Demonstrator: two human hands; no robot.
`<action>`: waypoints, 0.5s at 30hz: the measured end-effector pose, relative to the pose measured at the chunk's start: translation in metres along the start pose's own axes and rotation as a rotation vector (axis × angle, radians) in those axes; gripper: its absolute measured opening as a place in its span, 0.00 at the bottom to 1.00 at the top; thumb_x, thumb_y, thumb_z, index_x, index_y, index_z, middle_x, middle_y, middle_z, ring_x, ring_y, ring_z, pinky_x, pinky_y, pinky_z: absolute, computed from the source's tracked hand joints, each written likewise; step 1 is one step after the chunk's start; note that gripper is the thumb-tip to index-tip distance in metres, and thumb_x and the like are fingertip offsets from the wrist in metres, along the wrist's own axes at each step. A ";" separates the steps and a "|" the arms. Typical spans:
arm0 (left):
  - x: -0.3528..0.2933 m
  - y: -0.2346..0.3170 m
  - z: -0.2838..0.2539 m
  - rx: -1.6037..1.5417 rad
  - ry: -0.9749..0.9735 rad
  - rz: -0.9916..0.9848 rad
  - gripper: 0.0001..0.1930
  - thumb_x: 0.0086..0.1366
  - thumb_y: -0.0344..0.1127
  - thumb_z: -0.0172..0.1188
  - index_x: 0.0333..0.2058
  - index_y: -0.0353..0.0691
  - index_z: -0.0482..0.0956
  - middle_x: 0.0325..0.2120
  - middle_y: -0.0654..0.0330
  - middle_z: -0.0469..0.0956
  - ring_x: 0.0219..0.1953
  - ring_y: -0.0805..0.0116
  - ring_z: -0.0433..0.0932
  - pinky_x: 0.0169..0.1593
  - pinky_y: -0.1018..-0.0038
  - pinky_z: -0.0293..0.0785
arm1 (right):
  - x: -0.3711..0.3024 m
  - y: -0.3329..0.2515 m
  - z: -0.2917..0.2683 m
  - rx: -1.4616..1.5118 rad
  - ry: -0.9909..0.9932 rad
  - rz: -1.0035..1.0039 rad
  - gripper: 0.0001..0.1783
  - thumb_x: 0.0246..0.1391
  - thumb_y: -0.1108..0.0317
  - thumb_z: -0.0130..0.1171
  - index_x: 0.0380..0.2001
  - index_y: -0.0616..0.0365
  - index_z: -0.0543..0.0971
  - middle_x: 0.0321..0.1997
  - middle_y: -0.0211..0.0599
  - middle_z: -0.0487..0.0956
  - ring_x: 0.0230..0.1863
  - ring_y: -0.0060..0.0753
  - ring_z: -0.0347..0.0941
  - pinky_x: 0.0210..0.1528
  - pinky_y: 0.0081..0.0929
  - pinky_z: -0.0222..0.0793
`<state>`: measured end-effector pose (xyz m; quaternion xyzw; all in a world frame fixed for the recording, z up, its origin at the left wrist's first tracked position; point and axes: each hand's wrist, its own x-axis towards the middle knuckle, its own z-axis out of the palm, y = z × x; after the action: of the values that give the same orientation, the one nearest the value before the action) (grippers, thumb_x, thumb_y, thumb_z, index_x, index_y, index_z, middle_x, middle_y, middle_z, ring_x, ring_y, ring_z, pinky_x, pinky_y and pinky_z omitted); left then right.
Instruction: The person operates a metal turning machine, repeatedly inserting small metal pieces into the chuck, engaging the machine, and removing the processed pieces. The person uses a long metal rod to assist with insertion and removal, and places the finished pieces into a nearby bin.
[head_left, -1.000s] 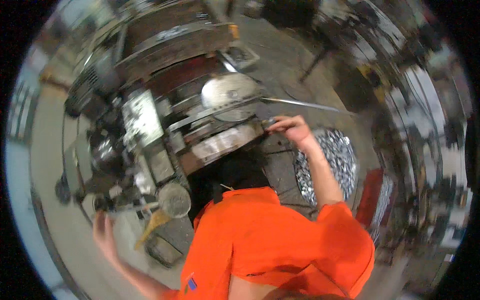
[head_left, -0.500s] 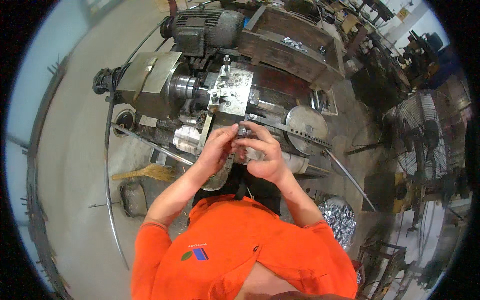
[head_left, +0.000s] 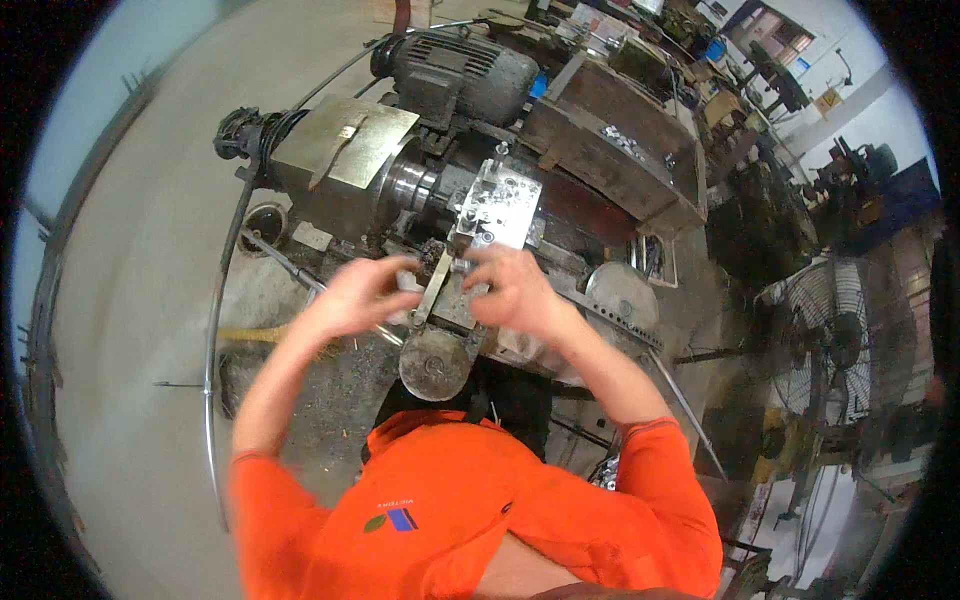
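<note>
My right hand point(head_left: 515, 288) is closed, with a small shiny metal part point(head_left: 462, 266) at its fingertips, just in front of the tool block point(head_left: 508, 205) of a lathe. To its left, my left hand point(head_left: 362, 296) is smeared a little by motion. Its thumb and fingers are apart, and it seems to hold nothing. A flat lever bar point(head_left: 432, 287) lies between my hands, above a round, worn metal disc point(head_left: 436, 365). Behind them is the lathe's bright spindle chuck point(head_left: 410, 188), beside the headstock with a flat metal cover point(head_left: 350, 135).
A brush point(head_left: 335, 155) lies on the headstock cover. The motor point(head_left: 465, 78) stands behind, next to a metal trough point(head_left: 610, 140) with small parts in it. Long bars point(head_left: 685, 410) jut out on the right. A floor fan point(head_left: 835, 340) stands farther right; a broom point(head_left: 255, 334) lies left.
My hands were together over the small metal part. They have now parted: the left moved left and opened, while the right keeps the part near the tool block. The view has shifted.
</note>
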<state>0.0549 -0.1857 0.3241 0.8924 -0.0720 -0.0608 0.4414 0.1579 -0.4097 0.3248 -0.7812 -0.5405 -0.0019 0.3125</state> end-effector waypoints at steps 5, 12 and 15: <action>-0.091 -0.058 -0.079 0.606 0.435 -0.333 0.19 0.54 0.39 0.59 0.45 0.40 0.72 0.21 0.47 0.74 0.26 0.50 0.74 0.32 0.62 0.69 | 0.087 0.059 0.016 -0.399 -0.157 0.161 0.10 0.25 0.66 0.55 0.14 0.62 0.78 0.30 0.52 0.77 0.36 0.54 0.71 0.39 0.39 0.70; -0.218 -0.137 -0.077 0.617 0.463 -0.766 0.21 0.53 0.44 0.61 0.41 0.34 0.74 0.25 0.46 0.75 0.31 0.48 0.75 0.35 0.60 0.70 | 0.116 0.091 0.045 -0.137 -0.091 0.311 0.10 0.25 0.68 0.53 0.13 0.67 0.74 0.20 0.56 0.73 0.26 0.54 0.73 0.31 0.39 0.69; -0.223 -0.148 -0.051 0.525 0.563 -0.830 0.21 0.54 0.45 0.61 0.35 0.30 0.73 0.25 0.42 0.74 0.31 0.46 0.74 0.35 0.59 0.69 | 0.124 0.084 0.045 -0.041 -0.133 0.357 0.11 0.27 0.68 0.53 0.15 0.68 0.74 0.20 0.60 0.71 0.26 0.56 0.73 0.30 0.38 0.69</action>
<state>-0.1439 -0.0167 0.2471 0.9075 0.3925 0.0309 0.1461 0.2651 -0.3011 0.2901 -0.8693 -0.4125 0.0943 0.2553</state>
